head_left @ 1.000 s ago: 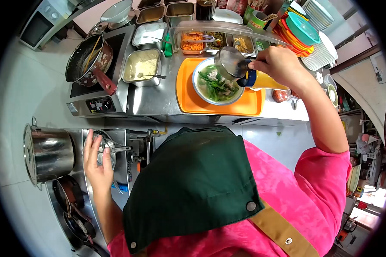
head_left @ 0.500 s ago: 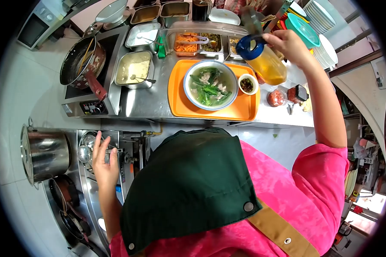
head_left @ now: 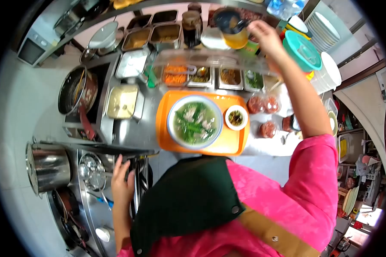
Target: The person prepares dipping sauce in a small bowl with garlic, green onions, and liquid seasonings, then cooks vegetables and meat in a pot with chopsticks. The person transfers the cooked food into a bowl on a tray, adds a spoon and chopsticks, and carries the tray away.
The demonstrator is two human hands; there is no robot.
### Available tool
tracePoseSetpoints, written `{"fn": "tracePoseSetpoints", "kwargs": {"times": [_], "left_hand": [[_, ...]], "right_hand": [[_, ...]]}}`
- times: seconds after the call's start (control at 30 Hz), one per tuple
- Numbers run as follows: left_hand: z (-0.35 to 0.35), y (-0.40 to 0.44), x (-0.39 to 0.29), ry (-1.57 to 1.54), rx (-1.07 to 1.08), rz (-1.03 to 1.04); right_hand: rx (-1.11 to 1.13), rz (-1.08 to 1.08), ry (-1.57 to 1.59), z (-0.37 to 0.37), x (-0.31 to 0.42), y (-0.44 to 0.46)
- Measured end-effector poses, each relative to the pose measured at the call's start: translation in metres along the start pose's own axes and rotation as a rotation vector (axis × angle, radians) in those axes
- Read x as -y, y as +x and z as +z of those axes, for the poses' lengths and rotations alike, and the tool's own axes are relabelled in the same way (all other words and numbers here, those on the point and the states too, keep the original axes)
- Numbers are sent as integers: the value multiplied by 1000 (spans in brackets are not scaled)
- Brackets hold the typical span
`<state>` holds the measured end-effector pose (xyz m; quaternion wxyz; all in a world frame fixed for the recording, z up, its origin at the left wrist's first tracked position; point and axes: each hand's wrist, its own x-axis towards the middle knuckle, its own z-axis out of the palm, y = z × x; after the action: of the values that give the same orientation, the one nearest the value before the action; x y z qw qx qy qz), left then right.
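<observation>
My right hand (head_left: pixel 261 34) is closed round the dark handle of a jug (head_left: pixel 236 40) with a dark blue lid and yellow liquid inside. The jug is at the back of the counter, beside a white plate (head_left: pixel 215 39). My left hand (head_left: pixel 122 184), empty with fingers apart, hovers low at my left near a metal rack of ladles (head_left: pixel 91 171). On an orange tray (head_left: pixel 227 145) stand a bowl of soup (head_left: pixel 195 122) with green leaves and pale meat pieces, and a small white cup of dark sauce (head_left: pixel 236 118).
Behind the tray are topping containers (head_left: pixel 230 78) under a clear cover (head_left: pixel 214 58). A wok (head_left: pixel 77 90) rests on the cooker at left, above a steel pot (head_left: pixel 49 167). Jars of red paste (head_left: pixel 268 129) and a turquoise basin (head_left: pixel 302 50) are at right.
My right hand has carried the jug away from above the tray to the back of the counter, and the jug is now more upright. My left hand stays empty. The view has shifted.
</observation>
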<state>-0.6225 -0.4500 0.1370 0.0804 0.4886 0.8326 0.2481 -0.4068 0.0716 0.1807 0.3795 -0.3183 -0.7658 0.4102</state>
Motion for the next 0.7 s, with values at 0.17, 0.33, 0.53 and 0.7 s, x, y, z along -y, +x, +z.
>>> {"fn": "tracePoseSetpoints", "kwargs": {"times": [0.17, 0.33, 0.53, 0.7], "left_hand": [[17, -25, -14, -40, 55, -216], [51, -50, -22, -169, 11, -309], [67, -40, -49, -357, 43, -350], [88, 13, -63, -328, 171, 18]], "right_hand": [[-72, -49, -119, 47, -101, 60], [-262, 273, -227, 103, -191, 109], [-49, 452, -2, 136, -236, 134], [-275, 7, 193, 86, -121, 26]]}}
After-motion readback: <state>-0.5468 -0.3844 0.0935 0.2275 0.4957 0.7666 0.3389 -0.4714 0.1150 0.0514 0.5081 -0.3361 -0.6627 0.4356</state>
